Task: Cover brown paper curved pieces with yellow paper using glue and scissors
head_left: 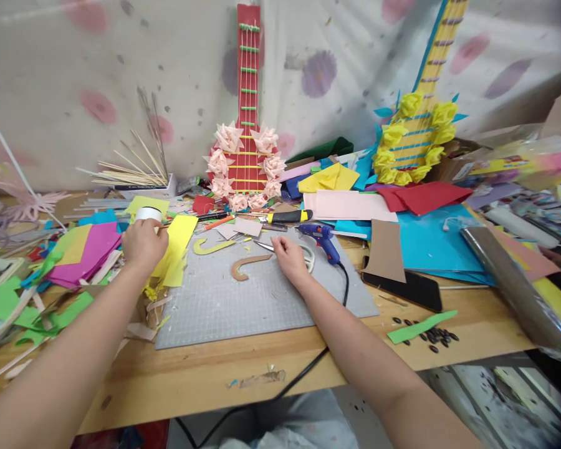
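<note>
My left hand (144, 244) is closed around a white round object (148, 214), perhaps a roll or a lid, beside yellow foam sheets (177, 246). Its far fingers are hidden. My right hand (288, 257) is over the grey cutting mat (215, 312), its fingers curled together; whatever they hold, if anything, does not show. Scissors with pale handles (310, 257) lie partly under that hand. Left of it on the mat are a brown hook-shaped cutout (245, 268) and a yellow-green hook-shaped cutout (210, 247).
A blue glue gun (322, 240) rests right of the mat, its black cord (303, 372) crossing the table edge. Behind stand a red guitar model (247, 143) with pink flowers and a yellow one (421, 137). Foam scraps (65, 312) crowd the left; a black phone (411, 290) lies right.
</note>
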`<action>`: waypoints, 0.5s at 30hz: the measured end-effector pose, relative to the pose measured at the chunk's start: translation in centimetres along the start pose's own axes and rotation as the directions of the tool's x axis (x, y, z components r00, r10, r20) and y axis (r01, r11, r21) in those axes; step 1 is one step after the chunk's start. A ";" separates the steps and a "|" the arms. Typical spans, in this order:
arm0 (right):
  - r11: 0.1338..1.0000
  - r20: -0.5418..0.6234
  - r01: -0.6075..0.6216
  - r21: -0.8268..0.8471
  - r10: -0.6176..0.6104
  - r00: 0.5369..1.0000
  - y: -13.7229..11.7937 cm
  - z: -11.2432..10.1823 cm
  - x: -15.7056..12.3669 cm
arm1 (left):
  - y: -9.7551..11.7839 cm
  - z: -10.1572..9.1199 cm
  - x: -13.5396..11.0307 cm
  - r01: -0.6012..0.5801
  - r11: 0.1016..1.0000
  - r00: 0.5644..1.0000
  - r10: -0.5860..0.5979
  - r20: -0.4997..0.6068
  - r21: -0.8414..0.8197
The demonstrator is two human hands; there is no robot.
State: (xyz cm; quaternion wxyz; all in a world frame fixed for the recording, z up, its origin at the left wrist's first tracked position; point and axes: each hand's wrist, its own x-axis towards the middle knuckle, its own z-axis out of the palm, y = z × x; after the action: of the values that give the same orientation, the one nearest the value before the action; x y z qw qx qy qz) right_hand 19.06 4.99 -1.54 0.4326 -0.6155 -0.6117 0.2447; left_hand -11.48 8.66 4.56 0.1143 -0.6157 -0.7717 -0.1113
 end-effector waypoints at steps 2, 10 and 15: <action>0.999 0.003 -0.022 0.035 0.021 1.000 -0.2 0.1 0.2 | 0.2 0.0 1.3 -0.055 0.998 0.998 0.055 0.007 0.042; 0.998 0.054 -0.028 0.064 0.024 0.998 -0.2 0.6 0.7 | 3.5 2.6 9.4 -0.053 0.990 0.966 0.017 0.258 0.132; 0.997 0.053 -0.028 0.067 0.025 0.998 0.0 0.5 0.7 | 3.7 4.9 12.8 0.135 0.984 0.895 -0.172 0.413 0.116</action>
State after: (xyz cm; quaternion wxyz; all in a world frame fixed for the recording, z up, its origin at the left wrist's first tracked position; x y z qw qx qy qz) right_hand 18.68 5.82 -1.61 0.4338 -0.6021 -0.6059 0.2868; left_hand -10.84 22.87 4.07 -0.0380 -0.5568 -0.8284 0.0481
